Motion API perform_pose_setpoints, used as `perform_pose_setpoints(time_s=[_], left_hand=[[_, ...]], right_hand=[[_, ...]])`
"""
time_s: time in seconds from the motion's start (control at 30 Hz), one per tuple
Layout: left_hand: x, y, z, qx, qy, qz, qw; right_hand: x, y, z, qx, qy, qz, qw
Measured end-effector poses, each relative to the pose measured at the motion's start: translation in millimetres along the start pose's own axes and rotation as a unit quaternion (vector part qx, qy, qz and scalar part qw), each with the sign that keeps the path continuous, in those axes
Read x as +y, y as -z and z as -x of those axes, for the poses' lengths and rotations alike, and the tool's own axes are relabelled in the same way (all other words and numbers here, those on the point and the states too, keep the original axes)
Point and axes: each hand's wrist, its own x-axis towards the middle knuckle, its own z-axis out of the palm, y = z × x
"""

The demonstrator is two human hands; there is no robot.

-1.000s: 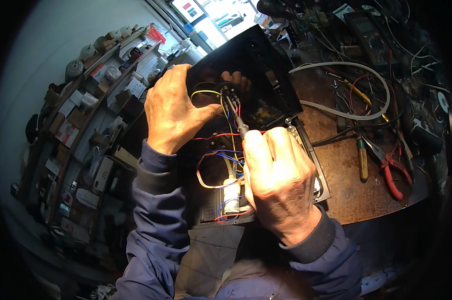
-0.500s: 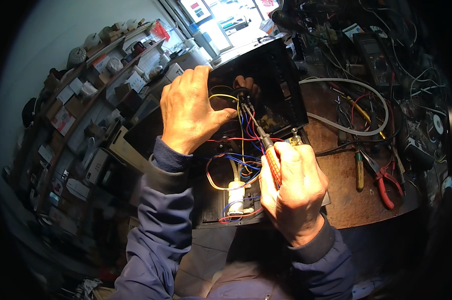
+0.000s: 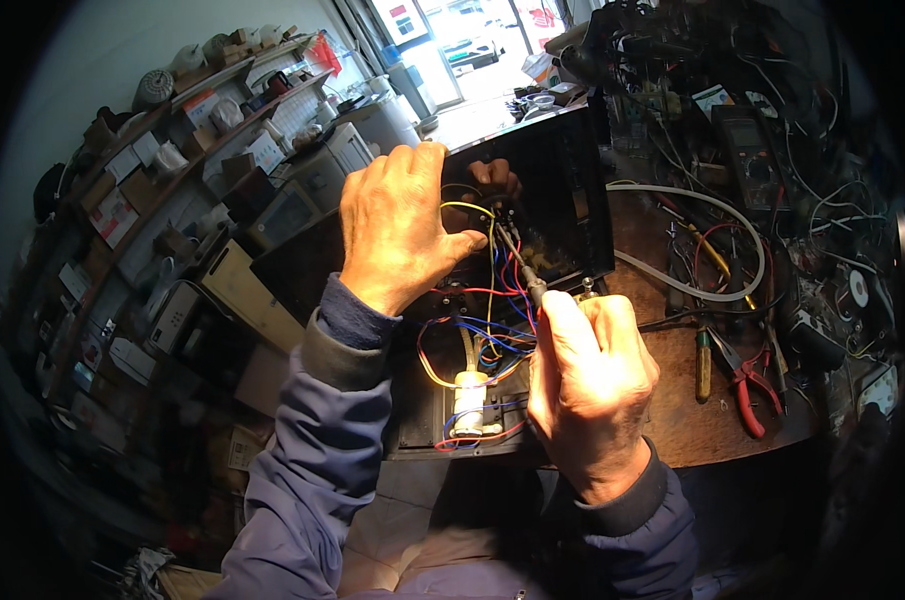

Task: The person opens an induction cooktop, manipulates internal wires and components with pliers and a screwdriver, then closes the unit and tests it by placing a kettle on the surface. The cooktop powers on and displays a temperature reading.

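My left hand grips the upper left edge of a glossy black panel tilted upright, its thumb stretched toward the wires. The panel reflects fingers. My right hand is closed around a screwdriver. Its handle is mostly hidden by my fingers, and the shaft slants up left to the terminals of a dark part on the panel. Blue, red and yellow wires run from there into a black housing. A white cylindrical part sits in the housing among the wires. Whether the tip touches a screw is too small to tell.
On the brown bench to the right lie red-handled pliers, a yellow-handled tool and a looped pale hose. A multimeter and tangled cables lie beyond. Cluttered shelves line the left wall.
The view has shifted slightly. The screwdriver handle, visible earlier, is now mostly covered by my right fingers as that hand has turned. My left hand keeps its hold on the panel.
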Motion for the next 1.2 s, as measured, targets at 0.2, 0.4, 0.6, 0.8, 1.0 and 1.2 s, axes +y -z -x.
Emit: perform_pose_setpoints(time_s=[0.2, 0.4, 0.6, 0.8, 1.0, 1.2], left_hand=[[-0.6, -1.3, 1.3, 0.016, 0.0, 0.003, 1.0], [-1.9, -0.4, 2.8, 0.028, -0.003, 0.02, 0.999], [-3.2, -2.0, 4.1, 0.036, -0.001, 0.03, 0.999], [-1.7, -1.0, 5.0, 0.043, -0.001, 0.027, 0.999], [-3.6, -2.7, 3.6, 0.041, -0.002, 0.035, 0.999], [-1.2, 0.9, 1.3, 0.02, 0.0, 0.026, 0.999]], right_hand=[[-5.1, 5.0, -5.2, -0.017, 0.007, 0.016, 1.0], [-10.3, 4.7, -12.7, -0.015, -0.017, -0.005, 1.0], [-7.4, 4.9, -12.9, -0.022, -0.021, -0.025, 0.999], [-18.0, 6.3, -13.5, -0.04, 0.0, 0.01, 0.999], [-13.0, -2.2, -10.6, -0.002, 0.03, 0.01, 1.0], [-14.4, -1.1, -11.8, 0.012, -0.001, 0.021, 1.0]])
